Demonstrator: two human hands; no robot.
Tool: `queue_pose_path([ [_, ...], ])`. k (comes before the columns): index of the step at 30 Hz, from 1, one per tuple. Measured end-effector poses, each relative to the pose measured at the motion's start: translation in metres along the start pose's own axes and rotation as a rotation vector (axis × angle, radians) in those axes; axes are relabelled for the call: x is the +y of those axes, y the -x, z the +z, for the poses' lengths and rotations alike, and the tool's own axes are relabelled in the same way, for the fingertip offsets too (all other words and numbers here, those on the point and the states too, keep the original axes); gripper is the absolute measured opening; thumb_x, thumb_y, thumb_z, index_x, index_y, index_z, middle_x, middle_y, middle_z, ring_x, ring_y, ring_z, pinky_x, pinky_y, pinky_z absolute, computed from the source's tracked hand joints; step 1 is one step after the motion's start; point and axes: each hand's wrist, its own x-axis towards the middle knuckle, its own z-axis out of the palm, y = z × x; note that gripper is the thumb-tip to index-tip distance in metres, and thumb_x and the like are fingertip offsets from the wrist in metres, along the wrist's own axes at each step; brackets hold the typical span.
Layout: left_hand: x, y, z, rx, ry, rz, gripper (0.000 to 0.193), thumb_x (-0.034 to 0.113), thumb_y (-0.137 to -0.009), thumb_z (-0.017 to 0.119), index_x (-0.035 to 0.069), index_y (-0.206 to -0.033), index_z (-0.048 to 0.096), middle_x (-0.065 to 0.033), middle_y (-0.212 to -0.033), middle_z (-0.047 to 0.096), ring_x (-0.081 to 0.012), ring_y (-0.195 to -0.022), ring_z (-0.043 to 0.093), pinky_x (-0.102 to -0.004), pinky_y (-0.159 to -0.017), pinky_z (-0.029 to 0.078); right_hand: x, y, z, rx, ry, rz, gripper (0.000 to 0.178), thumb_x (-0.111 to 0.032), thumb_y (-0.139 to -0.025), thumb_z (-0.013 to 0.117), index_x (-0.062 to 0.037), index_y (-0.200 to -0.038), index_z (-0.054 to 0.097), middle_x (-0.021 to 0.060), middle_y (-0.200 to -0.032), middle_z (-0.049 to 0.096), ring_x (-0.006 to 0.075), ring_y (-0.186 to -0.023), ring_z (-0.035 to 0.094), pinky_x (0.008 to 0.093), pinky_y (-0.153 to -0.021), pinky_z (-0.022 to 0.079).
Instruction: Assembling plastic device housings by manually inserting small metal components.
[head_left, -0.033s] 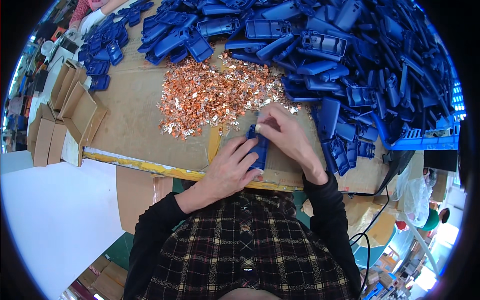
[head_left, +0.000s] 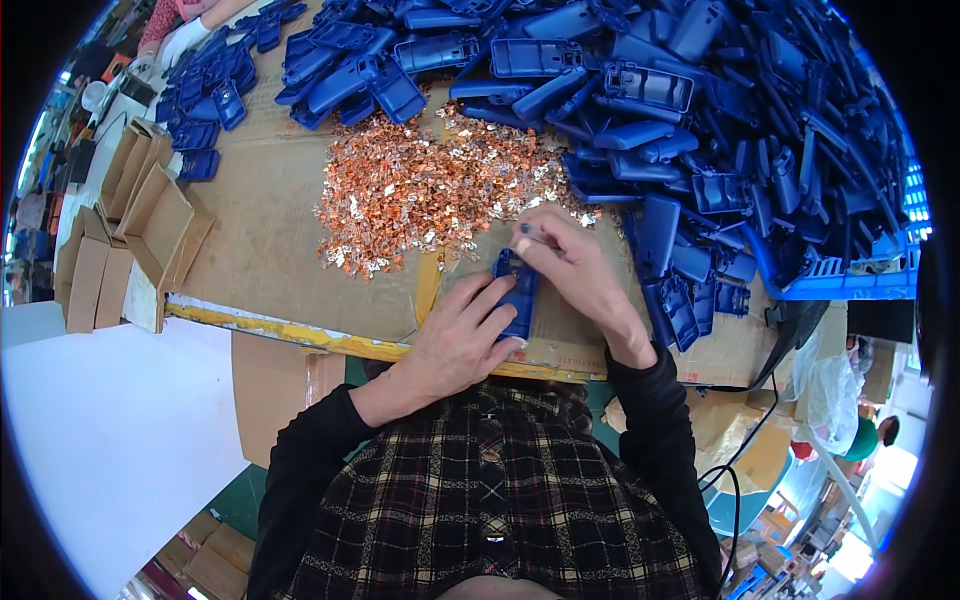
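**One blue shell (head_left: 517, 305) in work between left hand (head_left: 455, 335) and right hand (head_left: 575, 262)**

A single shell appears to be partway through handling, at the centre of the frame near the table's front edge. A large heap of blue shells (head_left: 650, 88) fills the upper middle and upper right, so most of the supply looks yet to be taken up. A smaller group of blue shells (head_left: 229, 105) sits apart at the upper left; whether those are finished cannot be told. The loose pile of small copper-coloured pieces (head_left: 400, 190) above the hands remains plentiful. Whether any piece is seated in the shell is too small to make out.

The shell lies on the cardboard table cover (head_left: 270, 230), its long side running up the frame. The left hand grasps it from the left, fingers across its face and thumb at its lower end. The right hand is at its upper end, coming from the right, with thumb and fingers drawn together. A small dark spot shows at those fingertips, but blur hides what it is; I cannot tell whether the right hand holds something or touches the shell. The copper-coloured pile lies just beyond that hand.
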Motion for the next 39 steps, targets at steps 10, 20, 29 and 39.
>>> queue_pose_path([
  [10, 0.0, -0.001, 0.002, -0.056, -0.048, 0.005, 0.043, 0.02, -0.073, 0.076, 0.003, -0.108, 0.058, -0.015, -0.131, 0.051, -0.0369, -0.117, 0.049, -0.0462, -0.096, 0.045, 0.009, 0.006, 0.017, 0.036, -0.913, 0.11, 0.025, -0.024, -0.103, 0.049, -0.0075, -0.085, 0.048, 0.0032, -0.077, 0.049, 0.0112, -0.072, 0.042, 0.0258, -0.069, 0.037],
  [20, -0.001, -0.003, 0.001, -0.073, -0.029, 0.004, 0.043, 0.022, -0.074, 0.074, 0.003, -0.108, 0.056, -0.0153, -0.126, 0.052, -0.0373, -0.114, 0.048, -0.0464, -0.095, 0.045, 0.008, 0.007, 0.015, -0.068, -0.779, 0.105, 0.035, -0.033, -0.104, 0.045, -0.0081, -0.079, 0.045, 0.0032, -0.072, 0.047, 0.011, -0.07, 0.041, 0.027, -0.07, 0.035],
  [29, 0.001, -0.003, 0.0, -0.068, -0.029, -0.013, 0.045, 0.023, -0.073, 0.075, 0.003, -0.108, 0.057, -0.0153, -0.121, 0.052, -0.0391, -0.115, 0.048, -0.0477, -0.097, 0.045, 0.008, 0.014, 0.021, -0.201, -0.465, 0.047, 0.033, -0.03, -0.103, 0.049, -0.0074, -0.079, 0.048, -0.0047, -0.072, 0.043, 0.0059, -0.07, 0.036, 0.0235, -0.063, 0.034],
  [39, -0.001, -0.002, 0.003, -0.061, -0.041, 0.019, 0.047, 0.024, -0.074, 0.075, 0.002, -0.111, 0.055, -0.0162, -0.126, 0.051, -0.0382, -0.117, 0.047, -0.0496, -0.104, 0.04, 0.018, 0.004, 0.023, 0.078, -0.94, 0.087, 0.036, -0.028, -0.104, 0.043, -0.0056, -0.076, 0.046, 0.0051, -0.07, 0.048, 0.0132, -0.068, 0.042, 0.0289, -0.069, 0.037],
])
